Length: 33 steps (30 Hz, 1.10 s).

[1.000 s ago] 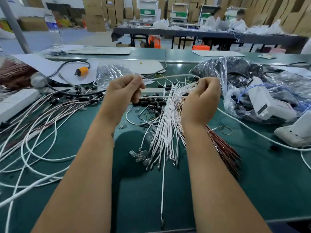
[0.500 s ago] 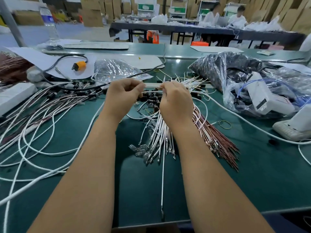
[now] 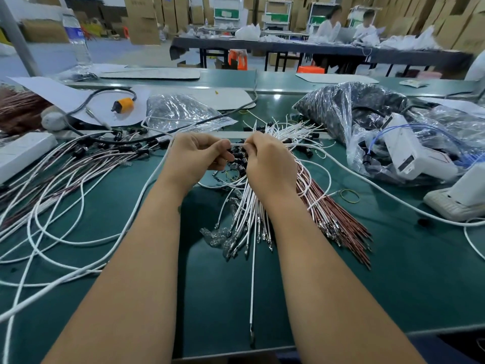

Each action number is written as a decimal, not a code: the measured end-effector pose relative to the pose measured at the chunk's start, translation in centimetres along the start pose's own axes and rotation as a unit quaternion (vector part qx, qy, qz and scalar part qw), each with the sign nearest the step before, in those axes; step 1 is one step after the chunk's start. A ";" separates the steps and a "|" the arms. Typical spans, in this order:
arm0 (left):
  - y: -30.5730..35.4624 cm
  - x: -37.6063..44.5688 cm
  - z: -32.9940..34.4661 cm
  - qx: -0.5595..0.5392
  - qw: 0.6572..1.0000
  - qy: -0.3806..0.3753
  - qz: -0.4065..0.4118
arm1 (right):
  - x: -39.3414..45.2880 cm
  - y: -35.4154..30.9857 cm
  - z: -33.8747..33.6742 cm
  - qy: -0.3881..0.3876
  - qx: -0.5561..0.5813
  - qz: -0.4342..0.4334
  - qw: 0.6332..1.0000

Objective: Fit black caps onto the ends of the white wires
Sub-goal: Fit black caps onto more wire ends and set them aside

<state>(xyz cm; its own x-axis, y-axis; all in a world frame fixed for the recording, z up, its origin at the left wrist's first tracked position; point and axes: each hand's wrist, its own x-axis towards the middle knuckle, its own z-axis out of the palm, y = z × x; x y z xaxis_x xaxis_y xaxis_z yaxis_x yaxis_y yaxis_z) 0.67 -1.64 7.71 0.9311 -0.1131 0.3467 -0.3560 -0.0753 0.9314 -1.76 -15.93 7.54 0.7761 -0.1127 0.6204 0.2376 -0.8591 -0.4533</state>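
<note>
— Up close, what are the hands doing?
— Left hand [image 3: 195,156] and right hand [image 3: 270,164] meet over the green bench [image 3: 393,271], fingers curled, pinching one white wire [image 3: 237,145] between them above loose black caps [image 3: 240,160].
— And the other wires?
— A white bundle [image 3: 249,214] fans out beneath the right wrist.

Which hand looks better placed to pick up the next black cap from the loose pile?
Probably the left hand: its fingertips sit right beside the loose black caps. The right hand pinches the white wire and lies over the wire bundle.
</note>
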 end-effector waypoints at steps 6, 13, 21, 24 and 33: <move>-1.3 0.5 -0.9 0.218 0.963 0.158 0.019 | 0.2 0.6 0.1 0.011 0.007 0.068 0.998; -2.6 1.3 -0.9 0.416 0.901 0.060 -0.107 | 0.2 0.5 0.1 0.005 0.037 0.090 0.995; -2.3 1.5 0.5 0.462 0.882 0.076 -0.044 | 0.1 0.3 0.4 -0.036 0.022 0.073 0.996; -2.2 1.5 0.6 0.424 0.901 0.086 -0.012 | 0.1 0.1 0.3 -0.031 0.035 0.077 0.996; -0.4 1.1 0.7 -0.171 0.970 0.139 -0.104 | -0.2 -0.4 -0.1 0.000 0.105 0.064 0.992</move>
<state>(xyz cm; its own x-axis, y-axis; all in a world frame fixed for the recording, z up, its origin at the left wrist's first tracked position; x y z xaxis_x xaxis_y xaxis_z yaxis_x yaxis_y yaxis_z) 1.81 -2.41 7.66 0.9822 0.1445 0.1200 -0.1558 0.2697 0.9502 -2.02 -15.59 7.65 0.8078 -0.2136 0.5494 0.2543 -0.7145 -0.6517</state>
